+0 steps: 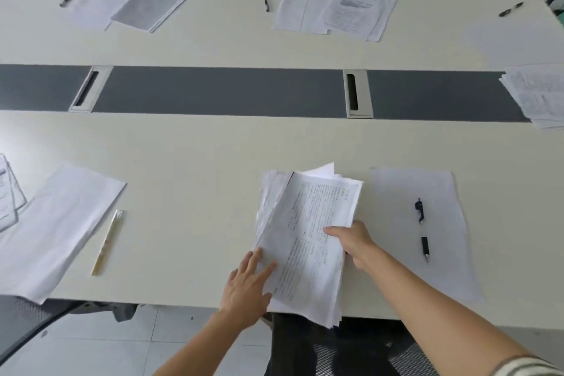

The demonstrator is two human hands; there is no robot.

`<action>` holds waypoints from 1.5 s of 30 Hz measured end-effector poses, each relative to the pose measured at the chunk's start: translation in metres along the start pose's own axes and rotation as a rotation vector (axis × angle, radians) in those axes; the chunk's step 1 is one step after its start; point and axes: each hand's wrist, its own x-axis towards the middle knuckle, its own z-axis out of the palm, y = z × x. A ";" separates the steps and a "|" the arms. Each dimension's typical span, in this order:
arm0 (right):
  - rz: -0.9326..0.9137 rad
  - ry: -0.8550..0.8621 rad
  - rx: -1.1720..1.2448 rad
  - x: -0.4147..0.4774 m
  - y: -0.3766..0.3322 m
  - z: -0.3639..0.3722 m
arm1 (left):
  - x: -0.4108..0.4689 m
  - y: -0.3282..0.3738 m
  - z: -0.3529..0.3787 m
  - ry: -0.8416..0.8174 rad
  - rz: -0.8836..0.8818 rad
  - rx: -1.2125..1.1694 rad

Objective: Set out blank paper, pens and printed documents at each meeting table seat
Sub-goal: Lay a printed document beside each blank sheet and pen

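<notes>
White printed papers (pixel 308 241) lie at the worktop's (pixel 189 162) near edge; right hand (pixel 351 239) grips their right side, left hand (pixel 247 287) rests flat, open, on them. Pen (pixel 422 229) lies on blank sheet (pixel 439 253) beside.

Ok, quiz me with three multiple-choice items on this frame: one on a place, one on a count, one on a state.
1. Where does the near pen lie?
A. on the blank sheet right of the printed stack
B. on the grey strip
C. on a chair

2. How many cable slots show in the grey strip?
A. one
B. two
C. four

3. What is the right hand doing?
A. resting empty on the table
B. holding a pen
C. gripping the printed stack

Answers: 1 A, the pen rests on that sheet. 2 B, two slots are visible. 3 C, its fingers lie over the stack's right edge, while the left hand presses the left edge.
</notes>
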 end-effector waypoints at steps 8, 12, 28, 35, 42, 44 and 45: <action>-0.522 -0.061 -0.131 -0.078 -0.051 -0.015 | 0.026 -0.015 -0.150 0.321 0.026 -1.199; -0.628 -0.051 -0.057 -0.095 -0.063 -0.031 | 0.014 -0.003 -0.204 0.319 0.247 -1.266; -0.525 -0.027 -0.217 -0.020 -0.023 -0.046 | 0.039 0.027 -0.139 0.260 -0.001 -0.996; -0.341 0.105 -0.288 0.008 -0.008 -0.043 | 0.050 0.029 -0.123 0.232 -0.144 -1.067; -0.159 0.205 -0.616 0.034 0.010 -0.037 | 0.043 0.026 -0.068 0.035 -0.243 -0.678; -0.192 0.272 -0.719 0.029 0.007 -0.045 | 0.038 0.024 -0.056 0.053 -0.180 -0.420; -0.237 0.344 -0.763 0.025 0.005 -0.053 | 0.037 0.024 -0.052 0.068 -0.128 -0.300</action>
